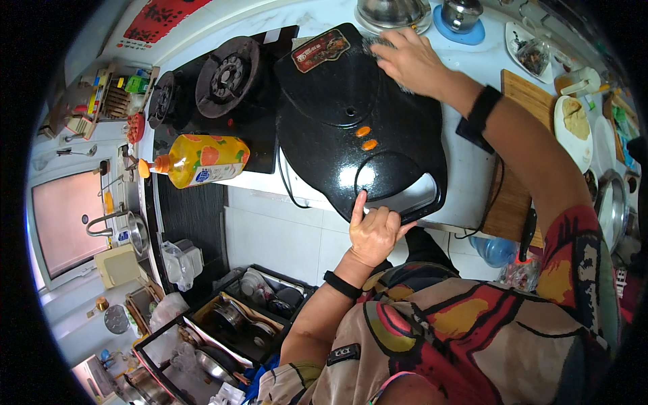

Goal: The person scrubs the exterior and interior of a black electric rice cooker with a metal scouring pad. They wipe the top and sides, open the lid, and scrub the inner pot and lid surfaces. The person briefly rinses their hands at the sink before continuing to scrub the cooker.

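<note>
A black electric griddle [324,136] with a glossy lid, two orange indicator lights and a red label plate lies closed before me on the white counter. My left hand [374,233] grips its front handle edge, index finger stretched onto the lid. At the far right edge of the lid, my right hand [412,63] presses down a grey metal-mesh scouring pad [373,44]. The pad is partly hidden under the fingers. A yellow pump bottle [210,158] with a citrus-print label is left of the griddle, by the stove's front edge.
On the left is a black gas stove [227,76]. A metal kettle [392,12] and a small pot [460,15] stand behind. Rightward are a wooden cutting board [526,96], a knife [528,233] and a plate of flatbread [574,131]. Pulled-out drawers [238,324] hold cookware.
</note>
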Demonstrator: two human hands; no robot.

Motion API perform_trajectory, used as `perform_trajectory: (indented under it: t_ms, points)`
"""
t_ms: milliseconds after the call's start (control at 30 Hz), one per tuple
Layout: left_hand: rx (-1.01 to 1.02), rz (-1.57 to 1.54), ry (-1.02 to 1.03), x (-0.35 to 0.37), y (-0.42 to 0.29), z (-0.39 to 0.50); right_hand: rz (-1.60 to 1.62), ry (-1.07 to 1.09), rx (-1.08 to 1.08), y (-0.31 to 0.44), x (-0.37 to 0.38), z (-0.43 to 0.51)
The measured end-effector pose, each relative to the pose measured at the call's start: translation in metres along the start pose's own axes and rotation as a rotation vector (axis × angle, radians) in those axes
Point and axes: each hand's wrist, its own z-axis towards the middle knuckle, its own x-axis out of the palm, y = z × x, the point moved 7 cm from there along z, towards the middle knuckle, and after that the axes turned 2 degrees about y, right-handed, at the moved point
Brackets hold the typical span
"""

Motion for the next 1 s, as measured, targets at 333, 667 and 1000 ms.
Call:
perform_trajectory:
  t_ms: [333,667,1000]
  points:
    - [0.005,-0.022,-0.040,-0.003,0.000,0.001,-0.019,-0.024,-0.107,0.033,-0.025,-0.036]
    - [0.001,-0.030,-0.049,-0.003,0.000,0.001,-0.011,-0.026,-0.078,-0.006,0.005,-0.006]
    - [0.016,-0.054,-0.096,-0.004,0.000,-0.001,0.080,0.033,-0.167,0.078,-0.037,-0.066]
